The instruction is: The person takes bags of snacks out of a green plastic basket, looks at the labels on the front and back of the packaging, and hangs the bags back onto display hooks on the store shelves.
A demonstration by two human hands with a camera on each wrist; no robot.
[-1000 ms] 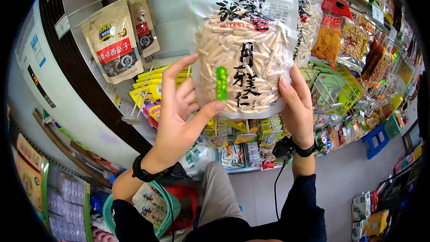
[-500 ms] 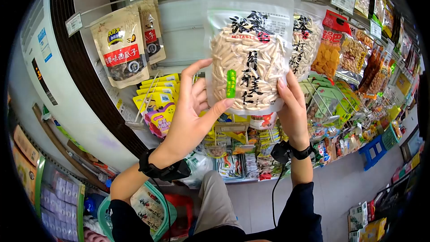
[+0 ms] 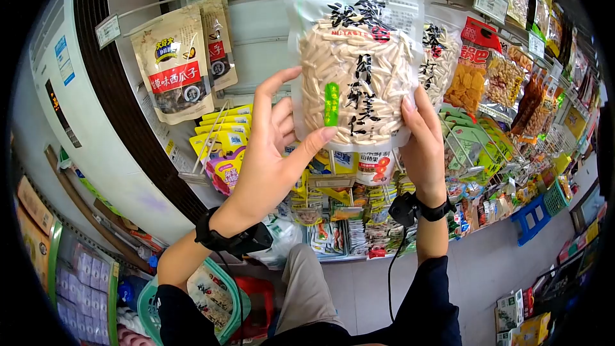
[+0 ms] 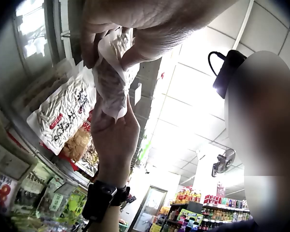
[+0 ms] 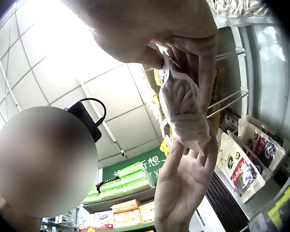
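Observation:
Both hands hold up a clear-fronted bag of pale, long seeds, upright, its black lettering facing the head camera. The left hand pinches its lower left side, thumb on the front and index finger at the left edge. At the lower right, the right hand grips the edge with its thumb in front, the other fingers partly hidden behind. The left wrist view shows the bag edge-on between the two hands. From the right wrist, the bulging bag appears between the right hand above and the left hand below.
Beige pouches hang on a shelf hook at left. Another seed bag and a red-topped snack bag hang at right. Yellow packs sit below on wire hooks. Near the legs stands a green basket with bags inside.
The head view has shifted, and the bag now appears farther right and slightly smaller than a second ago. Over the last half second it rises a little. Both hands keep their hold.

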